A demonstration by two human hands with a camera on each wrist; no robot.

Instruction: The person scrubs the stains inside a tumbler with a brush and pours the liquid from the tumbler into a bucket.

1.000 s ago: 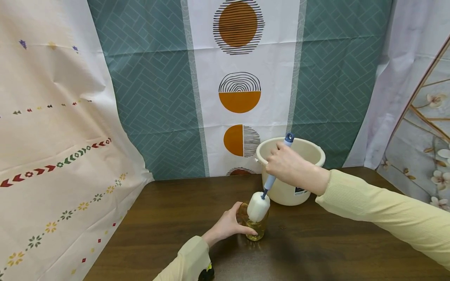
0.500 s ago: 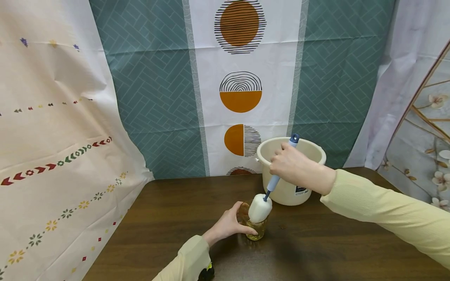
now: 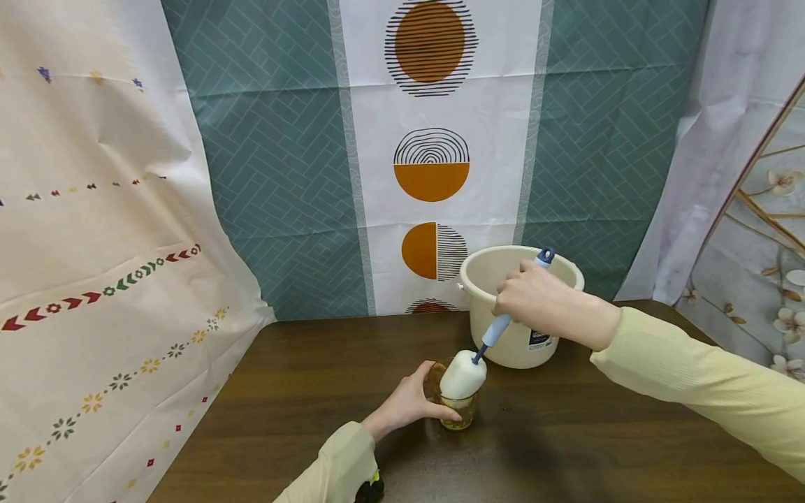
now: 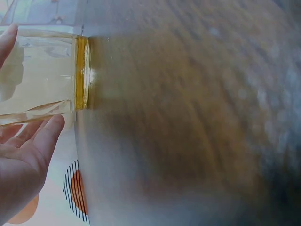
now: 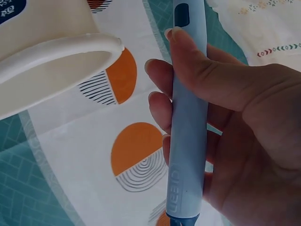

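A clear yellowish glass (image 3: 458, 409) stands on the brown table (image 3: 302, 391); my left hand (image 3: 410, 405) curls round its left side, fingers against the wall, as the left wrist view shows of the glass (image 4: 42, 75). My right hand (image 3: 531, 299) grips the pale blue handle (image 3: 503, 323) of a sponge brush. The white sponge head (image 3: 462, 376) sits tilted at the glass's mouth, partly inside. In the right wrist view my fingers (image 5: 188, 89) wrap the handle (image 5: 188, 141).
A cream plastic bucket (image 3: 484, 272) stands behind the glass at the table's back, also seen as the bucket (image 5: 51, 56) in the right wrist view. Patterned curtains hang behind and to the left. Bare table lies left and right of the glass.
My right hand has moved right and slightly down, tilting the brush handle further right. The sponge head stays at the glass's mouth. The left hand and glass have not moved.
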